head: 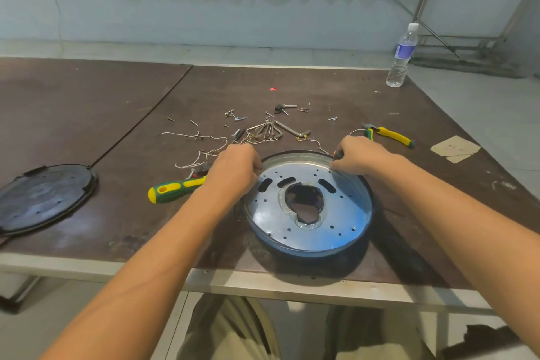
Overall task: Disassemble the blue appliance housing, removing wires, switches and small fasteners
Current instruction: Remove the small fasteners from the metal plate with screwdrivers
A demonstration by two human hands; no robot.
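The round blue appliance housing (347,238) lies near the table's front edge, its perforated metal plate (263,219) facing up with a ragged hole in the middle. My left hand (233,171) grips the housing's far left rim with curled fingers. My right hand (361,155) grips the far right rim, and a small dark and orange thing shows at its fingers. Removed white wires (201,152) and several loose screws (236,117) lie on the table behind the housing.
A green and yellow screwdriver (172,188) lies left of the housing. Yellow-handled pliers (388,134) lie at the right, hex keys (280,128) behind. A black round cover (43,199) sits far left, a water bottle (401,55) at the back right, and cardboard scraps (454,149) at the right edge.
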